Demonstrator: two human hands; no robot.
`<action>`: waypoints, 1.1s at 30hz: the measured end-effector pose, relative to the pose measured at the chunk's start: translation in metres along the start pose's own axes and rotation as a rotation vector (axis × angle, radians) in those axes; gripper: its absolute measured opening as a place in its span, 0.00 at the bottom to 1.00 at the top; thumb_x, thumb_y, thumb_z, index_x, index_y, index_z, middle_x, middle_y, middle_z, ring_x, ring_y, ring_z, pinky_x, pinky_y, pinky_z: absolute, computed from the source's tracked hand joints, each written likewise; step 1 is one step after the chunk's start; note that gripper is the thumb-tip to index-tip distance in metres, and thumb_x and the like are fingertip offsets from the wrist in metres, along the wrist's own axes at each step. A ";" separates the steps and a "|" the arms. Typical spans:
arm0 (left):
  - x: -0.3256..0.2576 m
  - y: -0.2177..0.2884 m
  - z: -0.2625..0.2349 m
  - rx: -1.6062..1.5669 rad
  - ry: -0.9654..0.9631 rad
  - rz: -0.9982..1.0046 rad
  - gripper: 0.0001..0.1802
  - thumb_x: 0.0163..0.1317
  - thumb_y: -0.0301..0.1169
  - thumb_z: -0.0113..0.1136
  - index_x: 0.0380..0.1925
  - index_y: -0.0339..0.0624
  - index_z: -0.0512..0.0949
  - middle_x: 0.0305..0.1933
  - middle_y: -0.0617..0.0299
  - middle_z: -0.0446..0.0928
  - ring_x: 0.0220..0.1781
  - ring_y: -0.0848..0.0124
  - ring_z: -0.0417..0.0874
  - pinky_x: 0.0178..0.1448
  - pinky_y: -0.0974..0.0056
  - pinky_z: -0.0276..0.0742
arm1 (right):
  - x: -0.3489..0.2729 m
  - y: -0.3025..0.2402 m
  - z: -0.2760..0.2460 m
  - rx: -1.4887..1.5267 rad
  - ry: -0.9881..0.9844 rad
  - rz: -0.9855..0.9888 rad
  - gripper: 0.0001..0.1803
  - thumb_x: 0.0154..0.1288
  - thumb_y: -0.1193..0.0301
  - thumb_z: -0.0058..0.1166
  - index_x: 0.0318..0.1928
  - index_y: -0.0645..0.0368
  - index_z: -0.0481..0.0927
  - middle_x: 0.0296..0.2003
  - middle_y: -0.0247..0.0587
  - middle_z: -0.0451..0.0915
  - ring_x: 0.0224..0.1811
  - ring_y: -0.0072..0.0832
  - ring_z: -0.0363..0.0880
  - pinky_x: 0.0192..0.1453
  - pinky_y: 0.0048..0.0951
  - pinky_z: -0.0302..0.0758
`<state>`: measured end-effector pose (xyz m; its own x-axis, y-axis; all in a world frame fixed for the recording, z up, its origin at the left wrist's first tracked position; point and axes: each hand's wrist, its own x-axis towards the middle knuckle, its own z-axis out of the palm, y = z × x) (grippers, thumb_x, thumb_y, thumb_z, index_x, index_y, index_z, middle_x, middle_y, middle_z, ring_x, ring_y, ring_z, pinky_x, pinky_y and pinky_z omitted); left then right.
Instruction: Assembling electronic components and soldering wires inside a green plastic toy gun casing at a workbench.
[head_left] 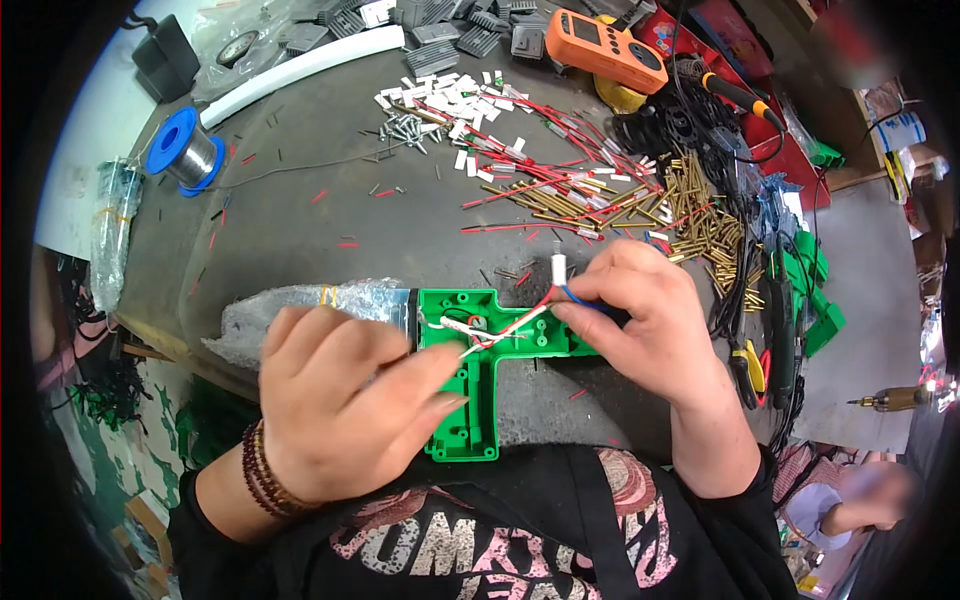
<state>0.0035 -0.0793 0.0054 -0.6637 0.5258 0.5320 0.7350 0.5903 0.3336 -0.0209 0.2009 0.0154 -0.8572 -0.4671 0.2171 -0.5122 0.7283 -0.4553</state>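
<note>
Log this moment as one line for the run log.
left hand: steadying green plastic housing | right hand: pinching red and white wires | brass pins: piled behind

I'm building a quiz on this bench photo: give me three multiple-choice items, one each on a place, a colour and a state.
1. Where is the solder spool?
A. far left of the bench
B. inside the green housing
C. under the orange meter

2. What colour is the T-shaped plastic housing?
A. yellow
B. green
C. grey

3. What is the right hand doing?
A. lying flat and empty
B. holding a screwdriver
C. pinching thin wires

Answers: 1 A, it sits beyond the left hand; 2 B, bright green shell; 3 C, fingertips grip red, white and blue leads.
</note>
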 end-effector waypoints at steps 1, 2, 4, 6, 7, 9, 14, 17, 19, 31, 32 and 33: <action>0.001 0.002 0.002 0.008 -0.004 0.000 0.23 0.36 0.36 0.75 0.38 0.52 0.84 0.33 0.69 0.71 0.31 0.66 0.72 0.38 0.59 0.65 | -0.001 -0.004 -0.001 0.007 0.004 -0.004 0.14 0.48 0.76 0.73 0.38 0.60 0.86 0.33 0.39 0.80 0.32 0.33 0.77 0.35 0.31 0.72; 0.003 0.003 0.005 0.045 -0.054 0.003 0.22 0.38 0.37 0.74 0.39 0.52 0.85 0.35 0.67 0.70 0.34 0.64 0.72 0.42 0.57 0.65 | -0.002 -0.015 -0.004 -0.085 0.106 -0.011 0.18 0.45 0.75 0.73 0.41 0.60 0.85 0.36 0.41 0.80 0.35 0.35 0.78 0.39 0.32 0.74; 0.002 0.002 0.007 0.079 -0.117 0.007 0.24 0.39 0.39 0.74 0.42 0.52 0.85 0.37 0.65 0.68 0.40 0.62 0.71 0.47 0.55 0.64 | -0.014 -0.034 -0.019 -0.195 0.221 -0.069 0.27 0.40 0.75 0.75 0.46 0.59 0.83 0.44 0.47 0.79 0.43 0.40 0.79 0.45 0.34 0.77; 0.004 0.000 0.008 0.074 -0.130 0.038 0.24 0.39 0.38 0.75 0.42 0.52 0.85 0.38 0.65 0.69 0.41 0.61 0.71 0.48 0.55 0.65 | -0.034 -0.051 -0.015 -0.071 0.142 -0.219 0.22 0.45 0.71 0.67 0.45 0.58 0.83 0.43 0.41 0.78 0.41 0.34 0.78 0.42 0.34 0.76; 0.006 -0.002 0.008 0.065 -0.141 0.067 0.24 0.38 0.38 0.75 0.41 0.52 0.85 0.40 0.64 0.69 0.42 0.60 0.71 0.49 0.55 0.65 | -0.034 -0.056 -0.006 0.037 0.067 -0.328 0.20 0.47 0.70 0.64 0.45 0.59 0.83 0.43 0.41 0.78 0.39 0.32 0.78 0.41 0.31 0.76; 0.005 -0.006 0.005 0.039 -0.173 0.057 0.25 0.37 0.37 0.75 0.41 0.51 0.85 0.41 0.63 0.69 0.43 0.59 0.71 0.50 0.54 0.65 | -0.020 -0.063 0.021 0.003 0.001 -0.300 0.17 0.50 0.74 0.63 0.44 0.62 0.84 0.43 0.43 0.80 0.35 0.30 0.82 0.36 0.30 0.78; 0.000 -0.023 -0.004 -0.348 -0.234 -0.027 0.32 0.42 0.33 0.75 0.51 0.44 0.76 0.50 0.54 0.72 0.50 0.58 0.73 0.54 0.51 0.69 | -0.005 -0.067 0.047 -0.102 0.047 -0.367 0.15 0.50 0.71 0.60 0.40 0.62 0.84 0.36 0.37 0.78 0.30 0.25 0.79 0.30 0.26 0.76; -0.003 -0.029 -0.001 -0.469 -0.106 -0.112 0.30 0.44 0.27 0.74 0.51 0.38 0.75 0.50 0.50 0.72 0.51 0.57 0.74 0.51 0.56 0.76 | 0.006 -0.063 0.053 -0.154 0.088 -0.391 0.14 0.49 0.70 0.60 0.38 0.61 0.84 0.35 0.36 0.77 0.30 0.24 0.78 0.28 0.26 0.75; -0.003 -0.028 -0.002 -0.494 -0.110 -0.112 0.27 0.45 0.23 0.70 0.49 0.34 0.74 0.50 0.46 0.71 0.52 0.57 0.75 0.49 0.62 0.79 | 0.006 -0.065 0.055 -0.191 0.095 -0.388 0.11 0.46 0.69 0.59 0.32 0.59 0.82 0.32 0.34 0.73 0.30 0.25 0.77 0.27 0.26 0.72; 0.049 -0.065 -0.013 -0.322 0.070 -0.057 0.16 0.48 0.18 0.65 0.39 0.39 0.77 0.40 0.54 0.78 0.46 0.57 0.80 0.53 0.58 0.75 | -0.021 -0.070 0.023 -0.094 -0.032 -0.427 0.16 0.54 0.68 0.55 0.43 0.58 0.83 0.37 0.33 0.76 0.33 0.25 0.79 0.32 0.27 0.75; 0.071 -0.076 -0.010 -0.226 0.043 -0.090 0.13 0.51 0.19 0.63 0.39 0.37 0.77 0.41 0.55 0.77 0.43 0.62 0.80 0.52 0.61 0.77 | -0.028 -0.064 0.026 0.049 -0.091 -0.417 0.15 0.53 0.69 0.58 0.44 0.56 0.83 0.35 0.33 0.75 0.30 0.27 0.78 0.30 0.29 0.75; 0.093 -0.091 0.002 -0.186 0.015 -0.119 0.12 0.55 0.23 0.62 0.41 0.37 0.78 0.42 0.54 0.78 0.43 0.62 0.80 0.50 0.61 0.78 | -0.029 -0.060 0.030 0.039 -0.082 -0.414 0.15 0.53 0.69 0.58 0.44 0.56 0.83 0.35 0.33 0.75 0.30 0.27 0.78 0.30 0.29 0.75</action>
<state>-0.1257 -0.0825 0.0230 -0.7465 0.4490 0.4911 0.6652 0.5243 0.5317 0.0365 0.1561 0.0106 -0.5717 -0.7556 0.3197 -0.8083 0.4521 -0.3771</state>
